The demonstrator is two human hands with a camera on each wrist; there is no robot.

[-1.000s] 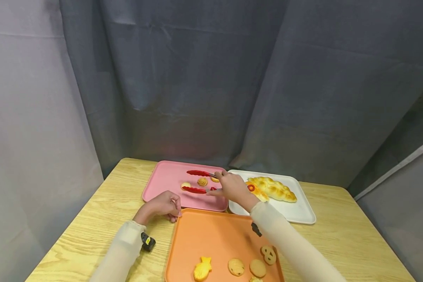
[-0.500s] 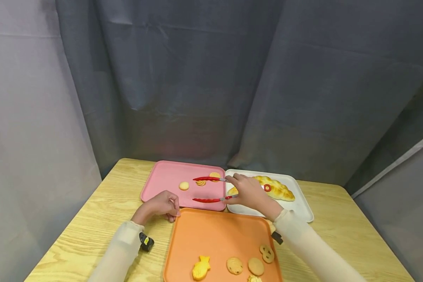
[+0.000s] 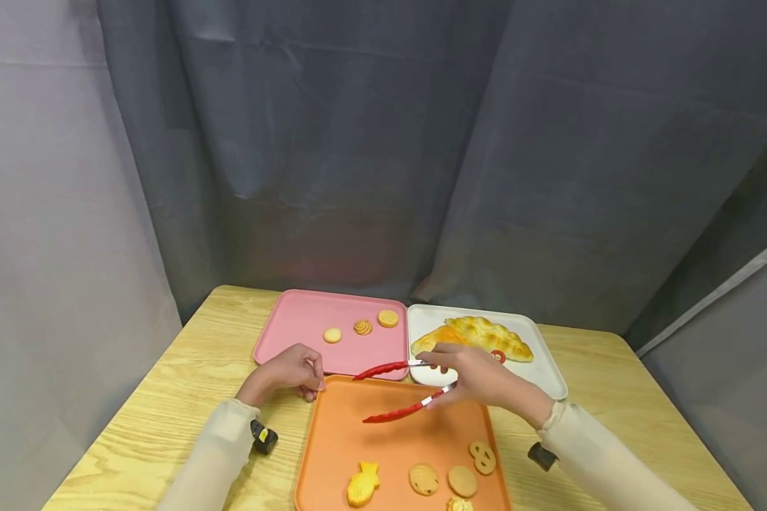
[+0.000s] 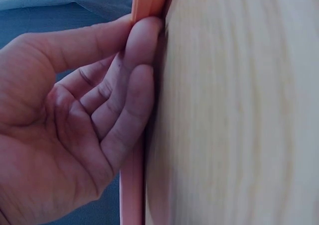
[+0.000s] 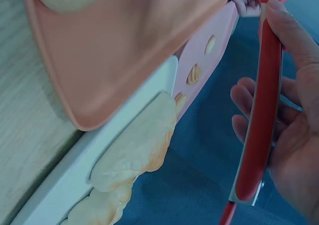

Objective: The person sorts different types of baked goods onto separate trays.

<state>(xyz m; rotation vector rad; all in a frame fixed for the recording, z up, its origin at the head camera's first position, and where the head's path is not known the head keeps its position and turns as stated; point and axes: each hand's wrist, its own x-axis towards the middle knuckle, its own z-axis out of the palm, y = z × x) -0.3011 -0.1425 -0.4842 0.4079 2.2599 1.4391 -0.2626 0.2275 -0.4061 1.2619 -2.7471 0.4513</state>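
My right hand (image 3: 476, 372) holds red tongs (image 5: 261, 110), thumb along one arm and fingers round the other. Their red tips are spread apart above the far part of the orange tray (image 3: 383, 397), with nothing between them. My left hand (image 3: 290, 372) pinches the orange tray's far left corner between thumb and finger, as the left wrist view shows. On that tray's near half lie a yellow fish-shaped biscuit (image 3: 362, 484), a round spotted cookie (image 3: 424, 480), a plain round cookie (image 3: 462, 481), a pretzel-shaped cookie (image 3: 482, 458) and a pale piece (image 3: 459, 504) cut by the frame.
Behind the orange tray is a pink tray (image 3: 307, 309) bearing a small round biscuit (image 3: 332, 335), a swirled cookie (image 3: 362, 327) and a round cookie (image 3: 388, 319). A white tray (image 3: 543, 376) beside it carries a braided bread (image 3: 495, 337) and another bread (image 3: 431, 339). Grey curtains hang behind.
My right hand has drawn the tongs back from over the pink tray, toward me and right, to above the orange tray. The three pink-tray cookies are now uncovered. My left hand stays at the corner.
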